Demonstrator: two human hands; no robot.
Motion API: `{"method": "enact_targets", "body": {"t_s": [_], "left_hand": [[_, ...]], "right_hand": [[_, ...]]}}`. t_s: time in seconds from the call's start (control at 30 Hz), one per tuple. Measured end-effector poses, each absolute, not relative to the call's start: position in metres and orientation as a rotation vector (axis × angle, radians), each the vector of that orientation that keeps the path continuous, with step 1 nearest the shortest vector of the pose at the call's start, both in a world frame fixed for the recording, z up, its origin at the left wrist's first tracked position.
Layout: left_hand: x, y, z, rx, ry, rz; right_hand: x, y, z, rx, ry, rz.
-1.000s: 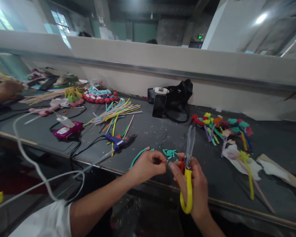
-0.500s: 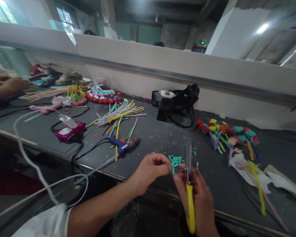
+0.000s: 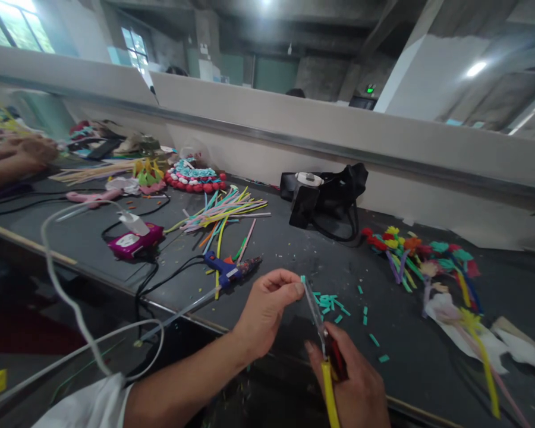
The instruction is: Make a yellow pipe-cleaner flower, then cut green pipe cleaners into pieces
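Observation:
My right hand (image 3: 352, 386) grips yellow-handled scissors (image 3: 321, 339) at the bottom of the view, their blades pointing up and to the left. My left hand (image 3: 267, 309) is closed in a pinch on a short teal strip (image 3: 302, 279), held right at the blade tips. Several cut teal pieces (image 3: 334, 304) lie scattered on the dark table (image 3: 294, 244) just beyond my hands.
A blue glue gun (image 3: 229, 270) and loose coloured sticks (image 3: 223, 208) lie left of my hands. A purple device (image 3: 136, 242) with cables sits further left. A black bag (image 3: 325, 193) stands at the back. Finished paper flowers (image 3: 423, 255) lie right. Another person's hands (image 3: 22, 151) work at far left.
My right hand has dropped lower and tilted the scissor blades leftward. My left hand now pinches a teal piece at the tips. More teal bits lie on the table.

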State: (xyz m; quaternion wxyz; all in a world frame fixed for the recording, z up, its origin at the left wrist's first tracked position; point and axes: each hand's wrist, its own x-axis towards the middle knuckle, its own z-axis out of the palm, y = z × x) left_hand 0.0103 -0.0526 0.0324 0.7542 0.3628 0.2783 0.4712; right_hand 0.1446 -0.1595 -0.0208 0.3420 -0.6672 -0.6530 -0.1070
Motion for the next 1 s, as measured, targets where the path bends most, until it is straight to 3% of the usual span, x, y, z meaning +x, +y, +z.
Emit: {"method": "enact_targets", "body": {"t_s": [1.0], "left_hand": [[0.0088, -0.0503, 0.0316, 0.848, 0.593, 1.064]], "right_hand": [[0.1443, -0.1603, -0.0273, -1.756, -1.624, -0.240]]}}
